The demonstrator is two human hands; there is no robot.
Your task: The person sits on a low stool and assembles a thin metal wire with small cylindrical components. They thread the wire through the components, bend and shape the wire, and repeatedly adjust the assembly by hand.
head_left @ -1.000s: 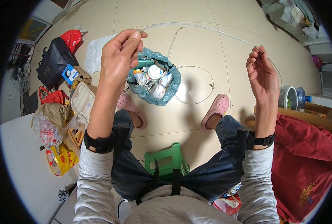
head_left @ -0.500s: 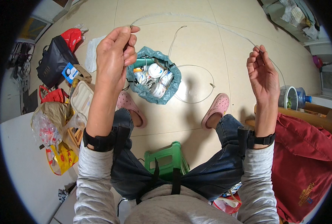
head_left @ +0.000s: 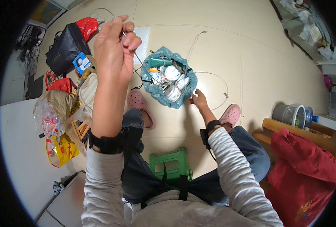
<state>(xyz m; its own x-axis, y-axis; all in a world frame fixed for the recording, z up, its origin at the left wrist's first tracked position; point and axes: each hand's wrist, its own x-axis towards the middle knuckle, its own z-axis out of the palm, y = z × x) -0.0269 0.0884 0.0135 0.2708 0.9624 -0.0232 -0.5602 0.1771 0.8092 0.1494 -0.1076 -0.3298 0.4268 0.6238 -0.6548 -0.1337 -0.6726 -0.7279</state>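
Observation:
My left hand (head_left: 117, 47) is raised at the upper left, fingers curled round a thin grey wire (head_left: 137, 56). One stretch of the wire arcs away beyond the fist. Another slants down toward the teal plastic bag (head_left: 191, 83), which stands open on the floor. White-lidded round containers (head_left: 172, 73) and a dark green item (head_left: 160, 62) fill the bag among tangled strands. Beside the bag's right rim, my right hand (head_left: 199, 100) hangs low with its fingers apart, and I see nothing in it. Close to it, a looped wire (head_left: 227, 87) lies on the floor.
Pink clogs (head_left: 230, 114) flank the bag, and a green stool (head_left: 169, 160) is beneath me. Bags, including a black one (head_left: 67, 49), crowd the left. At right are a wooden frame (head_left: 275, 125) with red cloth (head_left: 304, 166), a bucket (head_left: 298, 115) and a blue bottle (head_left: 309, 116).
My right hand has let go of the wire and dropped leftward to the bag's side. The left hand still grips wire, which now slants down to the bag. The view has shifted slightly.

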